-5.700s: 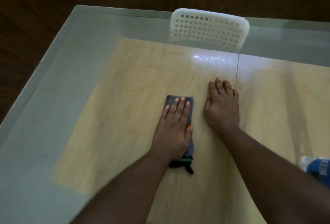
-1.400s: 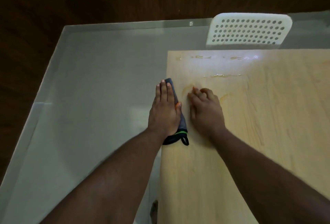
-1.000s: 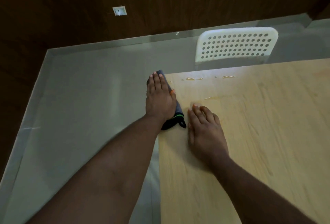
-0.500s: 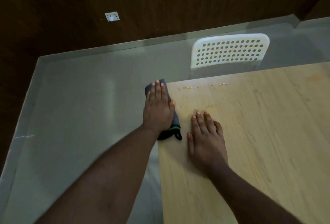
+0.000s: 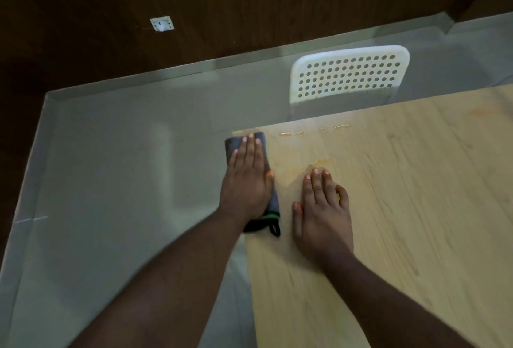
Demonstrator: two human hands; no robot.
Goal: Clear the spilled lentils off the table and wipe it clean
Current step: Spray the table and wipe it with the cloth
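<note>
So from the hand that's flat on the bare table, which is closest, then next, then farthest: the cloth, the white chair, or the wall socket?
From the right hand:
1. Cloth, just to its left at the table's corner, under the left hand.
2. White chair, beyond the table's far edge, ahead and slightly right.
3. Wall socket, on the dark wall, far up and left.

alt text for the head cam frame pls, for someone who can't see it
A person's left hand presses a folded grey cloth flat at the left edge of a light wooden table, while the right hand rests palm-down beside it. Wet streaks glisten just beyond the fingers, and a white perforated chair stands behind the table.
</note>
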